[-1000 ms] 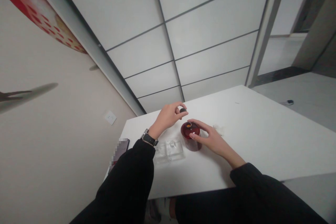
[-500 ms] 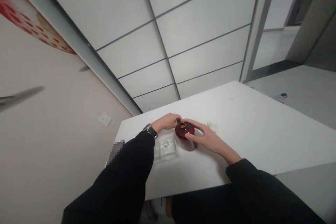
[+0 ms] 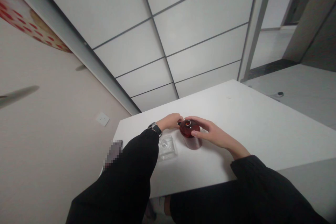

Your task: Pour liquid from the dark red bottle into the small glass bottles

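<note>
The red jar [image 3: 190,133] is steadied by the right hand [image 3: 214,135], its fingers spread over the top, while a small dark cap [image 3: 179,123] is pinched by the left hand [image 3: 170,121] just beside the jar's mouth [image 3: 187,123].

White worktop [image 3: 252,122] carries a dark-red glossy jar [image 3: 190,138], standing upright mid-left. Clear plastic tray [image 3: 166,148] just beside it at 9 o'clock. Pixelated flat object [image 3: 113,150] further out, same side.
</note>
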Demonstrator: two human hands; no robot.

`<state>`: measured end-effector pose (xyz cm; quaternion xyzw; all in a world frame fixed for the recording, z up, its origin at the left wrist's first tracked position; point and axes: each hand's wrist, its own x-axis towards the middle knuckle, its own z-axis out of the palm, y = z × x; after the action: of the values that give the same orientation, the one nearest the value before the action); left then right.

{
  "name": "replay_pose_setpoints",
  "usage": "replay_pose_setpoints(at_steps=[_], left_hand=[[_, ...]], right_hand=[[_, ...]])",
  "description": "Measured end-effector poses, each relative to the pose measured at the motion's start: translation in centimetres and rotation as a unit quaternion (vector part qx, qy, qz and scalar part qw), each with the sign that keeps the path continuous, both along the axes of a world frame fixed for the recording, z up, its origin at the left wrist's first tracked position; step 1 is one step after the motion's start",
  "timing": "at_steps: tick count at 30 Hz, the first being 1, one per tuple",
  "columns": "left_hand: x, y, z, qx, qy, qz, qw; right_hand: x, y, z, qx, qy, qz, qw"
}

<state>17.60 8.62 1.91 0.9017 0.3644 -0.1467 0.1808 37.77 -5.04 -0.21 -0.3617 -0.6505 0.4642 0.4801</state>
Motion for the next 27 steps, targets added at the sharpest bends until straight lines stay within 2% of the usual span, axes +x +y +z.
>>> replay_pose_setpoints(at_steps=[4,6,8,12,15,18,21,24,27], left_hand=[[0.1,-0.1,0.3,0.009,-0.042,-0.001,0.999],[-0.5,-0.7,1.4,0.016,-0.079,0.005,0.997],[-1.7,-2.0,3.1,0.028,-0.128,0.019,0.991],[-6.2,-6.2,7.0,0.071,-0.219,0.076,0.97],[-10.6,-10.2,8.3,0.079,-0.282,0.157,0.943],[-14.5,-13.9,7.1,0.063,-0.326,0.246,0.911],[-16.8,-16.6,4.1,0.082,-0.336,0.298,0.89],[-17.2,-18.0,0.8,0.029,-0.368,0.347,0.862],[-16.5,-18.4,-1.9,-0.02,-0.4,0.36,0.843]], right_hand=[[0.6,0.1,-0.1,-0.008,0.005,0.03,1.0],[1.2,0.1,-0.2,-0.01,-0.004,0.04,0.999],[1.9,-0.1,-0.3,-0.012,-0.016,0.04,0.999],[2.5,-0.8,0.2,-0.027,-0.043,0.077,0.996],[2.2,-1.5,0.8,-0.055,-0.057,0.134,0.988],[1.2,-2.1,1.5,-0.075,-0.059,0.185,0.978],[-0.1,-2.6,2.0,-0.09,-0.053,0.221,0.97],[-1.3,-2.9,2.5,-0.111,-0.053,0.255,0.959],[-2.4,-3.2,2.8,-0.121,-0.057,0.28,0.951]])
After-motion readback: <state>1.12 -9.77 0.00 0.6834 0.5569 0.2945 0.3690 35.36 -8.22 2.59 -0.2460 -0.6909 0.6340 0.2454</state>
